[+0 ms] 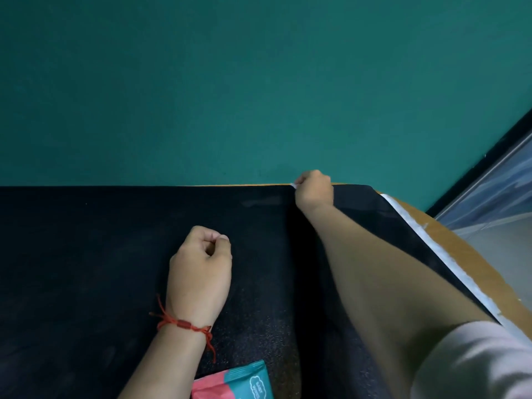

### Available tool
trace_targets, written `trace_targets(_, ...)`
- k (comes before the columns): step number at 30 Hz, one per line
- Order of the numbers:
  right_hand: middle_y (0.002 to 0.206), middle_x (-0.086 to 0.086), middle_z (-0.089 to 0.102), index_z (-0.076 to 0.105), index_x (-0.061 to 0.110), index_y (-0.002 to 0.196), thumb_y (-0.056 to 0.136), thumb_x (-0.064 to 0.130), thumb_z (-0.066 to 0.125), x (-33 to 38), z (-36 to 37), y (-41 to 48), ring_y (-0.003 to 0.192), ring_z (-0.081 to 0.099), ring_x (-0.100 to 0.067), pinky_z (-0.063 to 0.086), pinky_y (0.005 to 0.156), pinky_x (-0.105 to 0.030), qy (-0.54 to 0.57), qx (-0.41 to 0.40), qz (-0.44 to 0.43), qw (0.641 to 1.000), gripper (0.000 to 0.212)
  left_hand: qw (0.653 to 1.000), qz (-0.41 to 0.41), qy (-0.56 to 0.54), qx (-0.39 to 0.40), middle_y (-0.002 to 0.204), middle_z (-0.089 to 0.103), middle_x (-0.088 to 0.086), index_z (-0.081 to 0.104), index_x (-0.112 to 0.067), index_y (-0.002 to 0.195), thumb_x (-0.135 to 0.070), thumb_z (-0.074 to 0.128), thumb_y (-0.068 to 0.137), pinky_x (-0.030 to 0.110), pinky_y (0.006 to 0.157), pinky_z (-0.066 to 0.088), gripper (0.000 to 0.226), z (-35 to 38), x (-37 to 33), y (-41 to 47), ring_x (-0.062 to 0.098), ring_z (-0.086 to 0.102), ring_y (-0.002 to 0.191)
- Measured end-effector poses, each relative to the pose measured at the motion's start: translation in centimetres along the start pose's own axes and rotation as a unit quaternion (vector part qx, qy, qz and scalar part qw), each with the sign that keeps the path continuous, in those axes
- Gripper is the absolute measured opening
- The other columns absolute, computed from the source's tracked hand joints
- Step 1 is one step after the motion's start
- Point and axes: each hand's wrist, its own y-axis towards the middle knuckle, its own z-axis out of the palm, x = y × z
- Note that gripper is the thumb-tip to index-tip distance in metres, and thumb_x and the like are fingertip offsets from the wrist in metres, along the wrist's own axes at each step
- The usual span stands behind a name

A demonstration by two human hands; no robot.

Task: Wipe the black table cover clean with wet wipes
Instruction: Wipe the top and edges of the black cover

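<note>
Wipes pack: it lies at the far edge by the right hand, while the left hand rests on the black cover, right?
No. The head view shows the wipes pack at the near edge, by the left forearm, far from the right hand. The left hand rests on the black cover.

I see the black table cover [115, 269] spread flat, a white wet wipe [293, 185] at its far edge, the wipes pack [244, 383] at its near edge.

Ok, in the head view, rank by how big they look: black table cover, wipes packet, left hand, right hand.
1. black table cover
2. left hand
3. wipes packet, cut off by the frame edge, so its full size is unsure
4. right hand, pinching a wet wipe; farther off, which shrinks it
</note>
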Motion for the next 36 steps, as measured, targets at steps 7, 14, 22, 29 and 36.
trace_targets(7,0.100,-0.005,0.080,0.085,0.021,0.096,0.091,0.009,0.069,8.6,5.3,-8.7,0.099,0.074,-0.029,0.059,0.088,-0.034,0.071,0.093,-0.228,0.967,0.020,1.000,-0.003,-0.003,-0.004,0.076,0.075,-0.009,0.066,-0.029,0.087,-0.029,0.060,0.097,0.050,0.071,0.062,0.011,-0.1,0.0,0.1,0.020,0.071,0.068)
trace_targets(14,0.096,0.000,0.078,0.083,0.021,0.092,0.091,0.012,0.075,3.7,4.0,-7.5,0.091,0.073,-0.021,0.058,0.087,-0.037,0.058,0.067,-0.284,0.955,0.012,1.000,-0.001,0.001,0.000,0.077,0.075,-0.010,0.067,-0.029,0.089,-0.028,0.061,0.098,0.051,0.077,0.061,0.010,0.0,0.0,0.0,0.019,0.072,0.073)
trace_targets(22,0.104,-0.010,0.076,0.082,0.023,0.099,0.098,0.016,0.068,-5.8,-2.3,0.5,0.100,0.071,-0.034,0.052,0.079,-0.030,0.009,-0.025,0.004,1.000,0.015,1.000,-0.001,-0.001,0.003,0.078,0.075,-0.009,0.066,-0.029,0.090,-0.027,0.061,0.098,0.049,0.074,0.061,0.010,0.1,0.0,-0.1,0.019,0.071,0.070)
trace_targets(29,0.105,-0.002,0.079,0.083,0.025,0.101,0.095,0.014,0.065,1.2,2.2,-3.6,0.104,0.073,-0.027,0.056,0.097,-0.030,0.077,0.000,-0.097,0.992,0.022,1.000,-0.002,0.006,0.010,0.080,0.075,-0.012,0.067,-0.029,0.090,-0.026,0.061,0.099,0.047,0.075,0.062,0.011,0.0,0.1,-0.2,0.017,0.071,0.071)
trace_targets(36,0.103,-0.002,0.075,0.083,0.021,0.101,0.097,0.018,0.074,1.2,2.4,-2.0,0.097,0.070,-0.023,0.054,0.092,-0.035,0.006,0.089,-0.349,0.933,0.010,1.000,-0.012,0.005,0.022,0.079,0.075,-0.010,0.069,-0.029,0.090,-0.022,0.060,0.099,0.052,0.084,0.061,0.014,0.1,0.4,0.2,0.016,0.073,0.078)
